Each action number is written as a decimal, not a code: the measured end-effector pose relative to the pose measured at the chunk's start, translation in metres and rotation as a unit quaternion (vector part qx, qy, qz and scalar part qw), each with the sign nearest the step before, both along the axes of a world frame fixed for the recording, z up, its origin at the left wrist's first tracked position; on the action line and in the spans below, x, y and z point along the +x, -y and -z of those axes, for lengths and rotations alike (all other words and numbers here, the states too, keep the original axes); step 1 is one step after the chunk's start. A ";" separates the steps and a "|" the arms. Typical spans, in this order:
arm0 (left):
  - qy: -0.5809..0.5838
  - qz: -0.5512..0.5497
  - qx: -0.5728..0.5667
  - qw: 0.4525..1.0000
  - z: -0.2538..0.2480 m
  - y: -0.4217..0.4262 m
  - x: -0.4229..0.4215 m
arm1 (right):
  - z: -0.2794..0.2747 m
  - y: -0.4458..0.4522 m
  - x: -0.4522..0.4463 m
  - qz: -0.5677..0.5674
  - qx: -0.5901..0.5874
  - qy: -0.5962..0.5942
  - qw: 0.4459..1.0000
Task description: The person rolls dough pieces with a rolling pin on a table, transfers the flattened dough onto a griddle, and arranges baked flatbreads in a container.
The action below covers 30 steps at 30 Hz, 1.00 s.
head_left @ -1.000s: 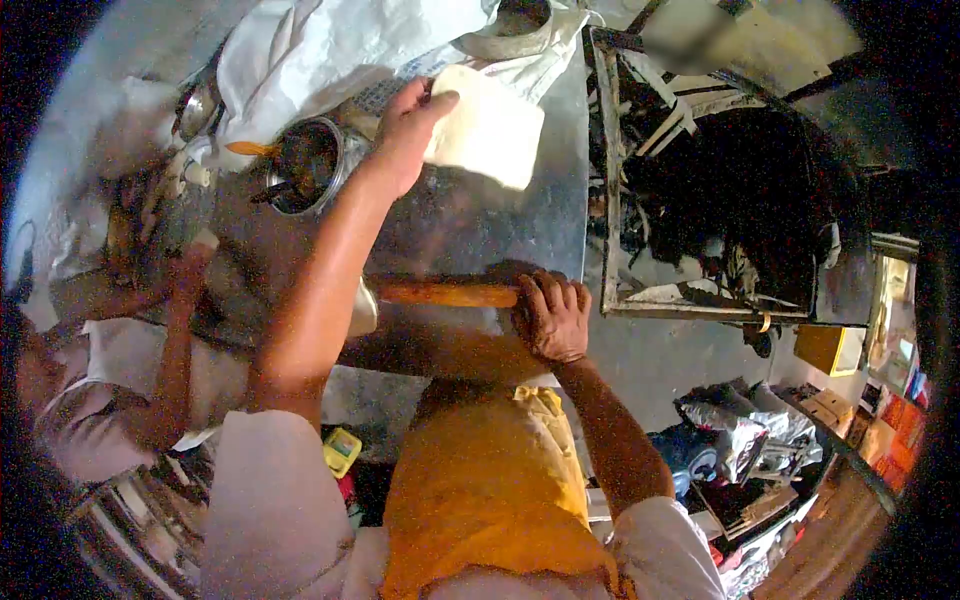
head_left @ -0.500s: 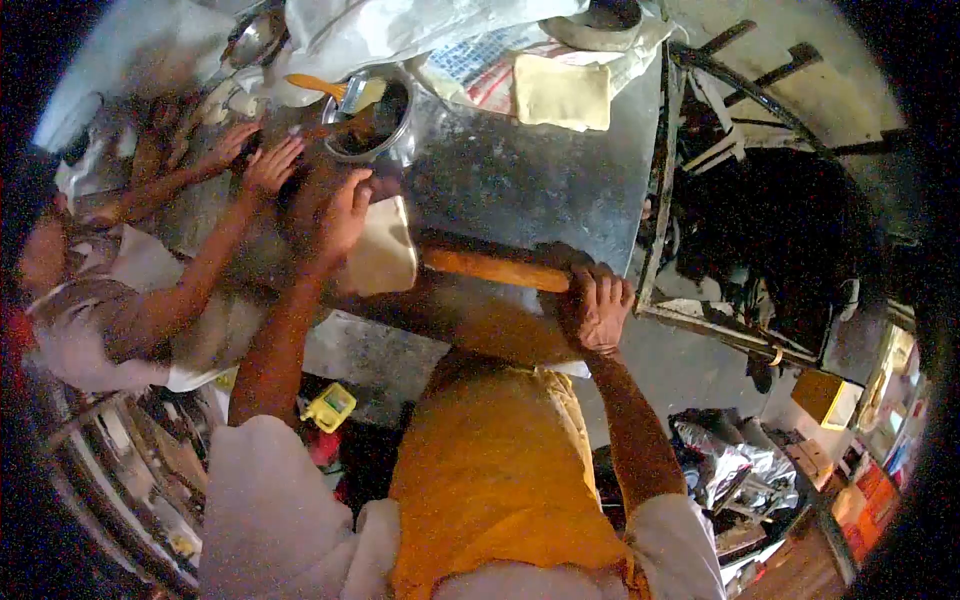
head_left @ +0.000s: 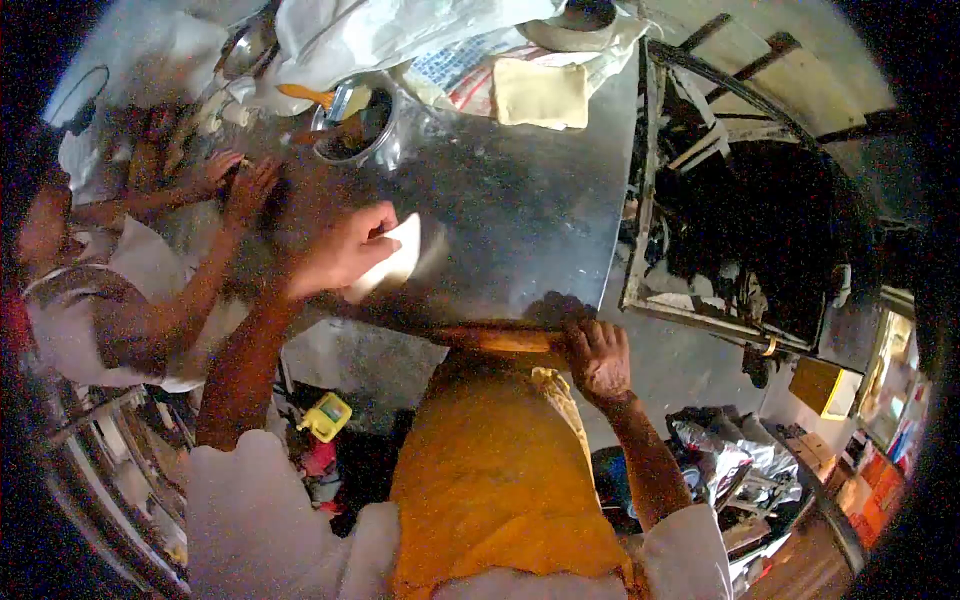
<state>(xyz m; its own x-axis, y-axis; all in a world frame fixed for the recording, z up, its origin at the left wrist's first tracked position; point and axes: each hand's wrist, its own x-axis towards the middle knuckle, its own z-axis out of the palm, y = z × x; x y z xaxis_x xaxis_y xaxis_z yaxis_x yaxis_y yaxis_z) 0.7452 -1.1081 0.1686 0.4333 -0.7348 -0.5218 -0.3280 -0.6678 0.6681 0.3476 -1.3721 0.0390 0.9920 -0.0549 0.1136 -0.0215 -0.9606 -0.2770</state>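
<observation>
Pinched between the fingers of my left hand is a pale flat sheet of dough, tilted up and partly hidden by the hand. My right hand is wrapped round one end of a wooden rolling pin, which lies along the near edge of the dark metal tabletop. The pin's far end is in shadow. A square slab of pale dough lies at the back of the table, beside a printed sack.
A metal pot holds an orange-handled brush. At the left, a co-worker's hands are over the table. A bowl stands at the back. Right of the table is a metal frame; a yellow container is below.
My left hand has come down from beyond the dough and now lifts it by an edge. My right hand has drawn the rolling pin toward my body. The camera view has shifted slightly.
</observation>
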 end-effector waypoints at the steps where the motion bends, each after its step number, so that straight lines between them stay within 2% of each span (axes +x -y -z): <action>1: -0.079 -0.079 -0.010 0.994 -0.006 0.012 -0.008 | -0.008 -0.002 0.000 0.005 0.015 -0.025 1.000; 3: -0.100 -0.190 -0.177 0.960 -0.013 0.041 -0.025 | -0.013 -0.006 0.000 0.016 0.029 -0.050 0.998; 4: -0.162 -0.307 -0.219 0.912 -0.017 0.057 -0.038 | -0.012 -0.008 -0.002 0.022 0.030 -0.048 0.998; 5: -0.208 -0.372 -0.298 0.854 -0.008 0.070 -0.047 | -0.011 -0.009 -0.006 0.027 0.032 -0.048 0.998; 6: -0.249 -0.396 -0.336 0.817 0.010 0.078 -0.055 | -0.007 -0.009 -0.011 0.033 0.031 -0.052 0.998; 7: -0.288 -0.419 -0.372 0.777 0.029 0.083 -0.063 | 0.000 -0.011 -0.017 0.049 0.083 -0.113 0.989; 8: -0.330 -0.440 -0.387 0.740 0.042 0.085 -0.079 | 0.003 -0.011 -0.020 0.063 0.133 -0.173 0.974; 9: -0.322 -0.513 -0.327 0.725 0.054 0.083 -0.098 | 0.002 -0.012 -0.022 0.066 0.134 -0.177 0.973; 11: -0.425 -0.443 -0.238 0.753 0.106 0.043 -0.124 | -0.004 -0.014 -0.026 0.076 0.128 -0.172 0.974; 12: -0.427 -0.443 -0.235 0.752 0.104 0.030 -0.129 | -0.013 -0.014 -0.022 0.077 0.129 -0.175 0.973; 14: -0.310 -0.469 -0.142 0.815 0.098 0.004 -0.129 | -0.034 -0.015 -0.011 0.076 0.065 -0.063 0.993; 15: -0.275 -0.445 -0.175 0.834 0.105 -0.010 -0.119 | -0.033 -0.015 -0.009 0.075 0.067 -0.067 0.993; 17: -0.089 -0.313 -0.316 0.891 0.120 -0.021 -0.099 | -0.043 -0.010 0.009 0.078 0.043 -0.047 0.995; 18: -0.018 -0.294 -0.294 0.909 0.113 -0.008 -0.092 | -0.054 -0.006 0.024 0.076 0.031 -0.035 0.996; 20: 0.137 -0.216 -0.267 0.929 0.094 0.035 -0.071 | -0.072 0.010 0.075 0.084 0.119 -0.185 0.972; 21: 0.219 -0.158 -0.260 0.927 0.094 0.056 -0.056 | -0.057 0.019 0.098 0.090 0.087 -0.177 0.976; 22: 0.289 -0.096 -0.232 0.924 0.098 0.077 -0.040 | -0.032 0.027 0.123 0.074 -0.058 0.019 0.995; 23: 0.355 -0.033 -0.201 0.912 0.105 0.096 -0.026 | 0.001 0.048 0.144 0.053 -0.078 0.003 0.996; 25: 0.489 0.047 -0.173 0.854 0.125 0.128 0.002 | 0.004 0.074 0.199 0.070 -0.126 0.009 0.990; 27: 0.423 -0.073 -0.232 0.873 0.154 0.150 0.033 | -0.017 0.076 0.232 0.087 -0.033 -0.009 0.996; 30: 0.480 -0.027 -0.195 0.855 0.142 0.119 0.007 | -0.022 0.063 0.221 0.068 -0.052 -0.046 0.995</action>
